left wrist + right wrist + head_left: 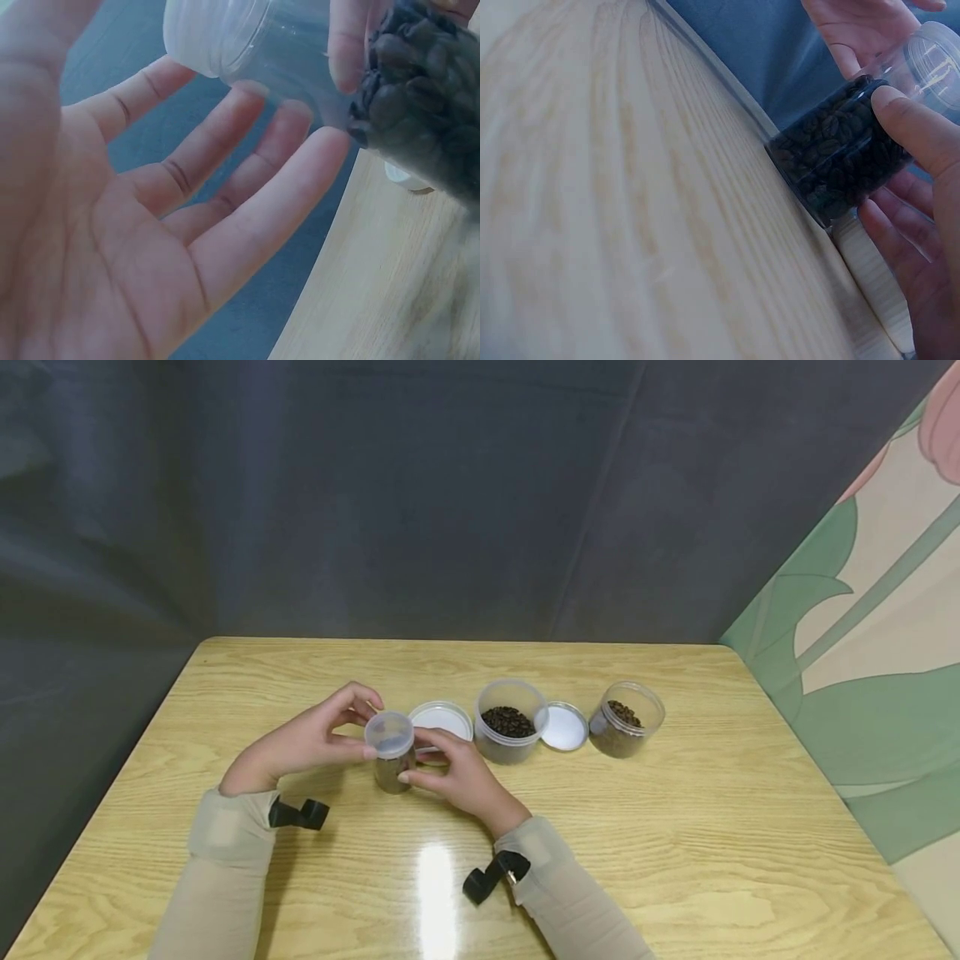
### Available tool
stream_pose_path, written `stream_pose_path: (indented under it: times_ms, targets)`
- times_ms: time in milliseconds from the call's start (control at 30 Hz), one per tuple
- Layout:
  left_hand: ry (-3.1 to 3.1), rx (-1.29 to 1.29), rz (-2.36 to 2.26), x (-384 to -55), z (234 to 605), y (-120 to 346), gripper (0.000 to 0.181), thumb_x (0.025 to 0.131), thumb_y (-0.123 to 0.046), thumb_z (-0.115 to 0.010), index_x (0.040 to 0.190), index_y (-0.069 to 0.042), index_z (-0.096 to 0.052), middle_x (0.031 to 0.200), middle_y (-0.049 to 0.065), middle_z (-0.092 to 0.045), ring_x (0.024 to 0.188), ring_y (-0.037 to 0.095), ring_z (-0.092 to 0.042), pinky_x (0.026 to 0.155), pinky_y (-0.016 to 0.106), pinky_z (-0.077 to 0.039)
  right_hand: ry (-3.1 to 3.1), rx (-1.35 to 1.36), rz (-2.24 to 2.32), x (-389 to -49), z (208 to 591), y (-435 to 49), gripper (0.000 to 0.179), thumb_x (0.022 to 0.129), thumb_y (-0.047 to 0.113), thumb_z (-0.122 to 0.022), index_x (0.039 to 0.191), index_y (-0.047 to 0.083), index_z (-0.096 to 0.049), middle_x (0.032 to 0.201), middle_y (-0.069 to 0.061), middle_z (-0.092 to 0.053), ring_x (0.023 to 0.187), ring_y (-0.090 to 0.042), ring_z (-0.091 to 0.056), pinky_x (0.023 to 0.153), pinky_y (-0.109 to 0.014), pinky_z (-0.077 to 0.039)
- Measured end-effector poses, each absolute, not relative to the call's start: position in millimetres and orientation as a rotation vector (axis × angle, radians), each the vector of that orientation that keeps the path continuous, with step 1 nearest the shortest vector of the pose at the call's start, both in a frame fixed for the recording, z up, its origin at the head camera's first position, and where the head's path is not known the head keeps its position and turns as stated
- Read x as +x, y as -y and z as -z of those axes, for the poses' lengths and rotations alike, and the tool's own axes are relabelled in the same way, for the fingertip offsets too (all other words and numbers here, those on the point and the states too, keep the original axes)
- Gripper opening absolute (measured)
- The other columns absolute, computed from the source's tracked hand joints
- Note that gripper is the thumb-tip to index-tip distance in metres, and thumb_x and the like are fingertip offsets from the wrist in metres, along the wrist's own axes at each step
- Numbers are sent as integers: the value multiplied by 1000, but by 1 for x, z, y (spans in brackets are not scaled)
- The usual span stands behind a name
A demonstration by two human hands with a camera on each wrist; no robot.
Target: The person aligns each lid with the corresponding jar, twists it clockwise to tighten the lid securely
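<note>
A clear plastic jar, partly filled with dark coffee beans, stands upright at the left of the tabletop, a translucent lid over its mouth. Around the jar's body curl the thumb and fingers of my right hand, which hold it from the right. My left hand pinches the lid at its rim, thumb on the near side and index finger on the far side. The other left fingers stretch out alongside the jar in the left wrist view.
Behind my right hand lies a round lid. A larger open tub of dark beans stands beside it, followed by a second loose lid and an open jar of browner beans. A dark curtain hangs behind the wooden table.
</note>
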State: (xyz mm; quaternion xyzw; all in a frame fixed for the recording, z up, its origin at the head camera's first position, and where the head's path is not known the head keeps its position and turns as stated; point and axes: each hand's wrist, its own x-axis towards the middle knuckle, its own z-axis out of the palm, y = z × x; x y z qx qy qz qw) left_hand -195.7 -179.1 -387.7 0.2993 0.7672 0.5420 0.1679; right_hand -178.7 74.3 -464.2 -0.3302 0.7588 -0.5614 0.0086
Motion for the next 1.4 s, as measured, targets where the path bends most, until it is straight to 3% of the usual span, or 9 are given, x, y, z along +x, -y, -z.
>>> stream_pose_path:
  times_ms: [567,900,1133,1400]
  targets:
    - [-2178,894,-1511,-196,388,181,43,96,-6,-70,136,-6,-52,133,15,-50,118,36,-51,94,34,-55,-2373,-1037,1749,-180,468,-75,59,87,5,-80,140,2,-57,134,-16,-61,116,-28,-64,97,-31,-54]
    - [-2215,856,-1505,-195,387,178,51,96,-7,-70,136,-5,-39,124,18,-50,116,35,-53,92,34,-56,-2374,-1046,1756,-181,467,-74,58,86,4,-80,139,1,-57,133,-16,-62,116,-27,-64,97,-31,-54]
    - [-2219,845,-1510,-195,386,177,42,95,-8,-71,128,-5,-45,126,15,-50,116,34,-52,91,33,-57,-2376,-1045,1748,-182,467,-74,58,86,6,-81,139,2,-57,133,-15,-62,115,-27,-64,97,-30,-54]
    - [-2202,879,-1495,-196,386,178,41,96,-5,-69,133,-7,-50,132,15,-50,117,35,-52,94,34,-56,-2374,-1044,1741,-182,468,-75,58,87,6,-80,140,2,-57,134,-15,-61,117,-27,-63,98,-32,-54]
